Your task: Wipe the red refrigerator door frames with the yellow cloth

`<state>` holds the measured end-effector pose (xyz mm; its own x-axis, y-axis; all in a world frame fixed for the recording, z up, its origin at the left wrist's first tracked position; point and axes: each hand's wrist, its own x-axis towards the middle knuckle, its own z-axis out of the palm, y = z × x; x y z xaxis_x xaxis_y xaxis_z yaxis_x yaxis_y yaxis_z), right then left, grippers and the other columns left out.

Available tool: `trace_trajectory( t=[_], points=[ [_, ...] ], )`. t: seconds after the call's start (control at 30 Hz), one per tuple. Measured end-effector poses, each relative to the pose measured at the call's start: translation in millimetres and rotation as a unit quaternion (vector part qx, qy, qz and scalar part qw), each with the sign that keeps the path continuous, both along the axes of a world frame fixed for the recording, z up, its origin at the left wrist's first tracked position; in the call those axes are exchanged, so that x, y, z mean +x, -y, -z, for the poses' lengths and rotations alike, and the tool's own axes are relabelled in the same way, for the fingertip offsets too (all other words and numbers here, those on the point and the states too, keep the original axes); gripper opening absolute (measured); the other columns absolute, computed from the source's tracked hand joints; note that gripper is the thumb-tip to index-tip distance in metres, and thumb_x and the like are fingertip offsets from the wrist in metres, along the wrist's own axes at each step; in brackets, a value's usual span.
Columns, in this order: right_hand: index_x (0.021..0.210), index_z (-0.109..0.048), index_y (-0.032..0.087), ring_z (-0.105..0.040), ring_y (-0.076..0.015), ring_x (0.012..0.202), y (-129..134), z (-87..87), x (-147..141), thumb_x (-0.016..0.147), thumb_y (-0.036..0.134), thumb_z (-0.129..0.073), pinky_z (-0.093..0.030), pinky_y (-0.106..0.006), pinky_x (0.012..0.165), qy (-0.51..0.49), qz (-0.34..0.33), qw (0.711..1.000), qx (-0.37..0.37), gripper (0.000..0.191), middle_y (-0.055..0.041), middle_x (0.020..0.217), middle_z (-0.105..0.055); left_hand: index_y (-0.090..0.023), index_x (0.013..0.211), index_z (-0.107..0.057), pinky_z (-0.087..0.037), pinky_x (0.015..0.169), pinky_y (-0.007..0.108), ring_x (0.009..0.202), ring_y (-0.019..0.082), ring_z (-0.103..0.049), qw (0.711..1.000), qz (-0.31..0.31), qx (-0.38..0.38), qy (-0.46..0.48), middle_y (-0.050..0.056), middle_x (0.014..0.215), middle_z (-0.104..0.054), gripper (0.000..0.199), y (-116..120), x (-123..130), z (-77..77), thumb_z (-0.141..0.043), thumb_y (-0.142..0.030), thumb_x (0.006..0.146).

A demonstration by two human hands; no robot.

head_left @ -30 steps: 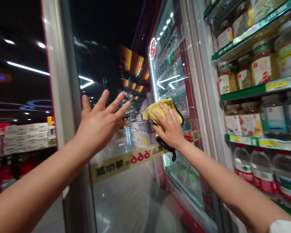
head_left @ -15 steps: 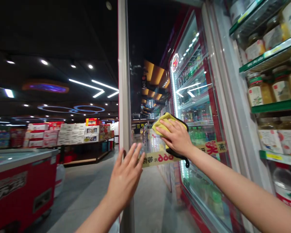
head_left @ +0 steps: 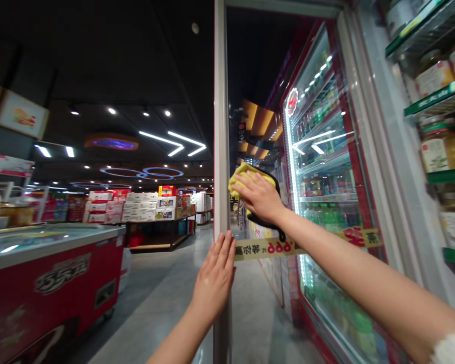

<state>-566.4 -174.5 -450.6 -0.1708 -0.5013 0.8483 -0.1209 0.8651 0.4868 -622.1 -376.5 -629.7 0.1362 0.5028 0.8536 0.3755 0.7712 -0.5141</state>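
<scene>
A yellow cloth [head_left: 236,183] with a dark edging lies under my right hand [head_left: 261,194], pressed against the glass door [head_left: 250,288]. A dark loop dangles from the cloth's lower corner. Lower and to the left, my left hand [head_left: 215,270] rests with straight fingers on the door's grey metal frame [head_left: 222,126]. It holds nothing. A beige strip sticker [head_left: 258,248] with red and dark lettering, seen in reverse, crosses the glass just below the cloth. My right forearm covers part of the strip.
Shelves with green rails [head_left: 445,174] and bottled drinks stand at the right. Behind the glass is a lit red-framed drinks fridge [head_left: 293,151]. On the left stand a red chest freezer [head_left: 60,293] and stacked white boxes [head_left: 140,206] on a low display.
My right hand has slid the cloth left across the glass toward the frame. My left hand's fingers are closer together on the frame. The view has turned left.
</scene>
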Motion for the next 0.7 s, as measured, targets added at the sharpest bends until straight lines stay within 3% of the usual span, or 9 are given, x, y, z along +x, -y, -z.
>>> trace_trajectory(
  t=[0.1, 0.13, 0.2, 0.27, 0.33, 0.4, 0.47, 0.57, 0.7],
  points=[
    [0.149, -0.051, 0.021, -0.033, -0.0325, 0.151, 18, -73.1, -7, 0.099, 0.025, -0.05, -0.028, -0.056, 0.124, -0.023, 0.015, 0.992, -0.12, 0.05, -0.0067, 0.161, -0.042, -0.013, 0.163, -0.009, -0.028, 0.126, 0.04, 0.155, 0.022, -0.026, 1.0, 0.0, 0.006, 0.019, 0.01, 0.165, -0.029, 0.076, 3, 1, -0.3, -0.045, -0.019, 0.095],
    [0.15, -0.049, 0.02, -0.031, -0.0329, 0.152, 26, -89.8, -10, 0.099, 0.025, -0.05, -0.026, -0.055, 0.125, -0.026, 0.015, 0.988, -0.151, 0.051, -0.007, 0.162, -0.041, -0.012, 0.162, -0.006, -0.027, 0.126, 0.041, 0.155, 0.023, -0.027, 1.0, -0.002, 0.017, 0.024, 0.012, 0.164, -0.03, 0.079, 3, 2, -0.6, -0.046, -0.024, 0.096],
    [0.152, -0.046, 0.016, -0.027, -0.0327, 0.153, 38, -99.2, -14, 0.099, 0.024, -0.05, -0.024, -0.053, 0.126, -0.028, 0.01, 0.983, -0.182, 0.054, -0.0091, 0.163, -0.038, -0.009, 0.162, -0.003, -0.024, 0.127, 0.046, 0.154, 0.024, -0.027, 0.999, -0.01, 0.042, 0.032, 0.016, 0.163, -0.031, 0.084, 4, 3, -0.7, -0.049, -0.033, 0.095],
    [0.153, -0.044, 0.012, -0.026, -0.0315, 0.154, 40, -77.3, -17, 0.098, 0.02, -0.048, -0.024, -0.051, 0.127, -0.025, -0.009, 0.986, -0.166, 0.057, -0.0117, 0.163, -0.038, -0.007, 0.162, -0.002, -0.024, 0.127, 0.048, 0.154, 0.025, -0.027, 0.998, -0.02, 0.058, 0.034, 0.018, 0.163, -0.032, 0.089, 3, 3, 0.3, -0.052, -0.037, 0.094],
    [0.152, -0.046, 0.011, -0.028, -0.0299, 0.152, 32, -37.7, -17, 0.095, 0.015, -0.046, -0.027, -0.049, 0.126, -0.016, -0.045, 0.991, -0.122, 0.057, -0.0128, 0.162, -0.041, -0.006, 0.162, -0.004, -0.024, 0.126, 0.047, 0.155, 0.025, -0.027, 0.998, -0.021, 0.058, 0.031, 0.019, 0.163, -0.032, 0.091, 2, 2, 1.5, -0.053, -0.038, 0.093],
    [0.148, -0.052, 0.017, -0.036, -0.0275, 0.148, 19, 0.4, -15, 0.09, 0.008, -0.045, -0.031, -0.049, 0.124, 0.001, -0.088, 0.994, -0.066, 0.059, -0.0104, 0.156, -0.049, -0.006, 0.162, -0.005, -0.025, 0.126, 0.048, 0.155, 0.026, -0.027, 0.998, -0.018, 0.054, 0.029, 0.02, 0.163, -0.032, 0.092, 1, 0, 2.2, -0.055, -0.039, 0.092],
    [0.145, -0.056, 0.023, -0.045, -0.0259, 0.141, 9, 24.5, -12, 0.087, 0.004, -0.046, -0.037, -0.05, 0.12, 0.002, -0.125, 0.991, -0.04, 0.062, -0.0087, 0.148, -0.057, -0.005, 0.162, -0.006, -0.026, 0.125, 0.048, 0.155, 0.026, -0.026, 0.998, -0.016, 0.049, 0.029, 0.02, 0.163, -0.031, 0.091, 0, -1, 2.6, -0.055, -0.037, 0.092],
    [0.142, -0.059, 0.029, -0.051, -0.0246, 0.135, 11, 29.8, -8, 0.09, 0.006, -0.047, -0.043, -0.047, 0.114, -0.019, -0.135, 0.991, -0.013, 0.058, -0.0072, 0.145, -0.059, -0.006, 0.162, -0.009, -0.028, 0.125, 0.048, 0.156, 0.025, -0.023, 0.998, -0.019, 0.048, 0.027, 0.018, 0.164, -0.031, 0.087, 1, -2, 3.5, -0.054, -0.028, 0.091],
    [0.132, -0.067, 0.031, -0.046, -0.0253, 0.14, 35, -9.3, -9, 0.096, 0.01, -0.048, -0.044, -0.045, 0.113, -0.002, -0.081, 0.994, 0.072, 0.046, -0.0026, 0.148, -0.059, -0.008, 0.161, -0.015, -0.023, 0.127, 0.048, 0.156, 0.023, -0.022, 0.998, -0.026, 0.054, 0.025, 0.015, 0.164, -0.031, 0.083, 3, -1, 6.6, -0.052, -0.025, 0.088]
  ],
)
